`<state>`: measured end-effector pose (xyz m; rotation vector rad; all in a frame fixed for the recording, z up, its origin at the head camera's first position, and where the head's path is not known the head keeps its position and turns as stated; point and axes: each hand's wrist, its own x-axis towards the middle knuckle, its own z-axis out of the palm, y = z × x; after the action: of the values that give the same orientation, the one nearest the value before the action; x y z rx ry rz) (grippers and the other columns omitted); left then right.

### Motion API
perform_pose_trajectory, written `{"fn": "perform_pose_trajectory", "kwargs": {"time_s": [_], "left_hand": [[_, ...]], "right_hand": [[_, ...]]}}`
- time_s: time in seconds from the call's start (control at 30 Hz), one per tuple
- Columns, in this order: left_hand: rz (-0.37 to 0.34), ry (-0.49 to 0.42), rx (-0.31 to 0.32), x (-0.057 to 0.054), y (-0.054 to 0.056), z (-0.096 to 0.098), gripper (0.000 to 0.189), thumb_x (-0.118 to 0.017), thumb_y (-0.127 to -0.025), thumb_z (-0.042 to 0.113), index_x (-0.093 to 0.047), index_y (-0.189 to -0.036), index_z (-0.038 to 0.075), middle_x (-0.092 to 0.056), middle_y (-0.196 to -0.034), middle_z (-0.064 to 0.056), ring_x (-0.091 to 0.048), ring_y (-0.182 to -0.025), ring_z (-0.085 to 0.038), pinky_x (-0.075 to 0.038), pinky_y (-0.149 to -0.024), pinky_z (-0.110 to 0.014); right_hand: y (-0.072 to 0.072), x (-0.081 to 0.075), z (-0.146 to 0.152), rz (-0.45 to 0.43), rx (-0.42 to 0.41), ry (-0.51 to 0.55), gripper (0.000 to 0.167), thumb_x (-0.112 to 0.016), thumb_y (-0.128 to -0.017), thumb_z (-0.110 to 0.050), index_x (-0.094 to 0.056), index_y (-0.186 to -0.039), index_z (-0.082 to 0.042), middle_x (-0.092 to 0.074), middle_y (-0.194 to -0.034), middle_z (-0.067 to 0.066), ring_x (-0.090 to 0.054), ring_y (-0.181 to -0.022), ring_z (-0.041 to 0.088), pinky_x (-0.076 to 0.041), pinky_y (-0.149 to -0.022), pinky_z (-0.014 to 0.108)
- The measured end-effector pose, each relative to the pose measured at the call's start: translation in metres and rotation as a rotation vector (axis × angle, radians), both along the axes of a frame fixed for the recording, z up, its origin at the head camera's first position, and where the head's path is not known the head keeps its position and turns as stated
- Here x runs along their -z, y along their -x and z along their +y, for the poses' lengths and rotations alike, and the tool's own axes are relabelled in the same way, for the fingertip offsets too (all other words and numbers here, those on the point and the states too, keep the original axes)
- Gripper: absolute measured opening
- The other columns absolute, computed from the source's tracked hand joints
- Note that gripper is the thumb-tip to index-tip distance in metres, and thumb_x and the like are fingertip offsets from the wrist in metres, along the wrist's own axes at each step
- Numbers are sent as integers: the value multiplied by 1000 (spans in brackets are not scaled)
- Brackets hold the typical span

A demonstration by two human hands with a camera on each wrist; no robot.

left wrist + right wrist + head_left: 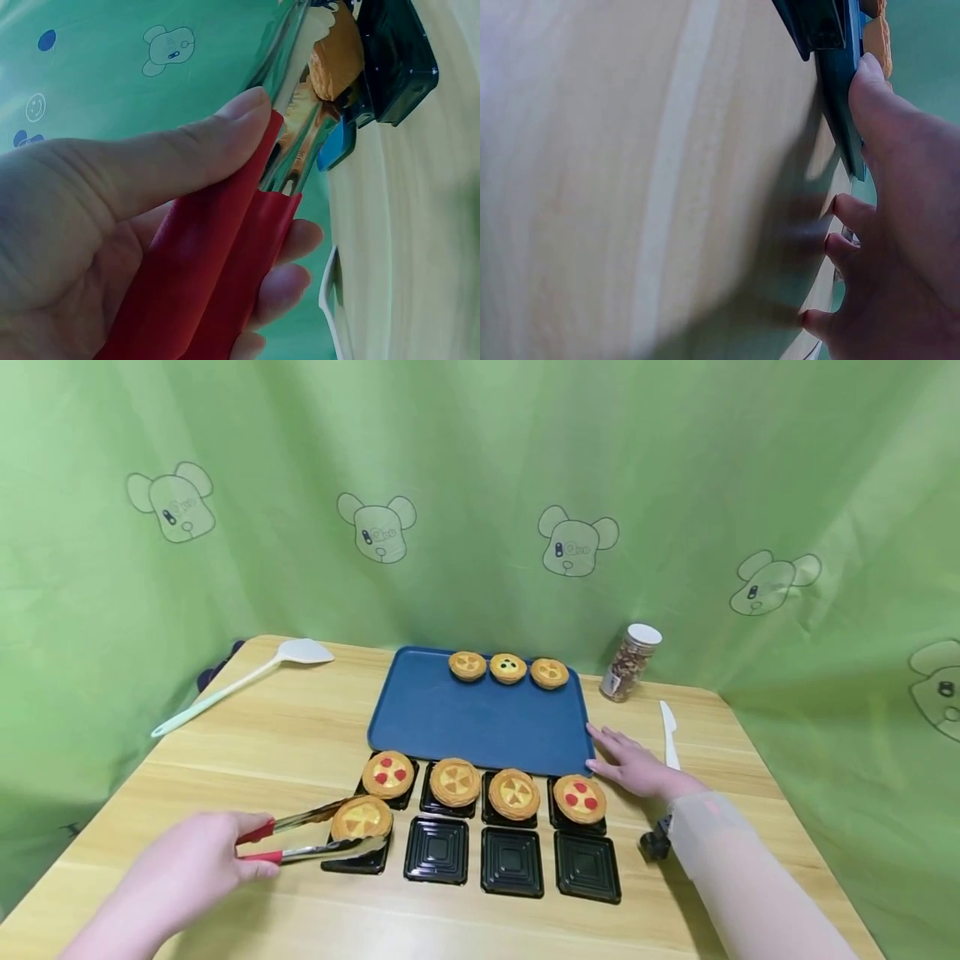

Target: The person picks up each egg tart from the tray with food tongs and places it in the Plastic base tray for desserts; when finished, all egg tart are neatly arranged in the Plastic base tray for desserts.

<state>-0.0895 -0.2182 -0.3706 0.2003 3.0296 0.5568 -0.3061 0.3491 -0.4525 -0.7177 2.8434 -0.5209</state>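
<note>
My left hand [198,868] grips red-handled metal tongs [273,857], thumb on one handle and fingers curled round the other. Between the tong heads sits a tart [362,820] with yellow wedge-shaped topping, at the front-left black square tray [358,862]; whether it touches the tray is hard to tell. The left wrist view shows the tongs' red handles [225,247] and the tart's crust [336,56]. My right hand [633,766] lies with fingers spread at the right edge of a blue tray [480,718], its thumb touching the rim [845,112].
Three tarts stand along the blue tray's back edge. Several black square trays [512,862] form two rows in front; the back row holds tarts [455,782]. A jar [632,662] and white knife [669,735] lie right, a white-headed turner [247,683] left. Green curtain [480,485] surrounds the table.
</note>
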Motion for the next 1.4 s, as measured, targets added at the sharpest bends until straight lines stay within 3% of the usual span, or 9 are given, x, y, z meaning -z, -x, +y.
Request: {"fn": "perform_pose_trajectory", "kwargs": {"time_s": [0.3, 0.63, 0.8, 0.97, 1.03, 1.13, 1.27, 1.4], "left_hand": [[-48, 13, -23, 5, 0, -1, 62, -86, -70, 43, -72, -119, 7, -70, -111, -14, -64, -103, -38, -47, -83, -59], [-65, -3, -31, 13, -3, -1, 65, -87, -68, 45, -71, -118, 8, -71, -111, -8, -65, -104, -35, -49, -82, -56], [-77, -12, -31, 11, -4, -2, 66, -87, -68, 45, -70, -120, 7, -70, -113, -10, -64, -104, -35, -49, -82, -56], [-82, -28, -31, -4, -2, -7, 73, -86, -69, 48, -66, -126, 5, -70, -104, -8, -61, -80, -22, -49, -69, -45], [-81, -37, -38, -13, 0, -9, 76, -84, -70, 50, -65, -128, 5, -69, -101, -6, -56, -76, -18, -47, -65, -42], [-58, -57, -31, -28, 6, -12, 77, -82, -73, 51, -62, -130, 3, -69, -103, -10, -61, -82, -22, -49, -67, -46], [-8, -69, 7, -43, 24, -13, 78, -80, -76, 53, -62, -131, 2, -69, -110, -14, -64, -89, -27, -51, -71, -50], [10, -73, 52, -55, 54, -8, 79, -77, -77, 57, -62, -131, 2, -69, -109, -12, -64, -89, -26, -50, -72, -49]], "right_hand": [[4, 4, 4, -24, 6, -4, 77, -45, -101, -54, -18, -158, -10, -16, -155, 35, -15, -139, 57, -13, -105, 73], [-1, -4, -2, 2, 5, 2, 73, -51, -102, -43, -23, -156, -3, -19, -153, 36, -18, -137, 57, -16, -105, 71], [1, 0, 0, -1, -1, 3, 73, -49, -102, -45, -21, -157, -5, -18, -153, 37, -17, -137, 58, -16, -105, 72], [6, 7, 5, -23, 10, 5, 78, -47, -101, -52, -19, -158, -8, -15, -155, 34, -15, -140, 55, -14, -106, 71], [7, 8, 6, -30, 14, 8, 79, -47, -101, -54, -18, -158, -8, -14, -156, 34, -14, -140, 55, -13, -107, 71], [7, 8, 6, -29, 15, 6, 79, -47, -100, -54, -18, -158, -9, -14, -156, 33, -14, -140, 55, -13, -107, 70], [3, 6, 5, -8, 1, 4, 78, -47, -101, -53, -20, -158, -7, -16, -154, 35, -16, -139, 56, -14, -106, 71], [1, 2, 3, 6, -13, 16, 75, -48, -101, -50, -21, -158, -8, -17, -154, 36, -17, -137, 57, -16, -104, 72]]}}
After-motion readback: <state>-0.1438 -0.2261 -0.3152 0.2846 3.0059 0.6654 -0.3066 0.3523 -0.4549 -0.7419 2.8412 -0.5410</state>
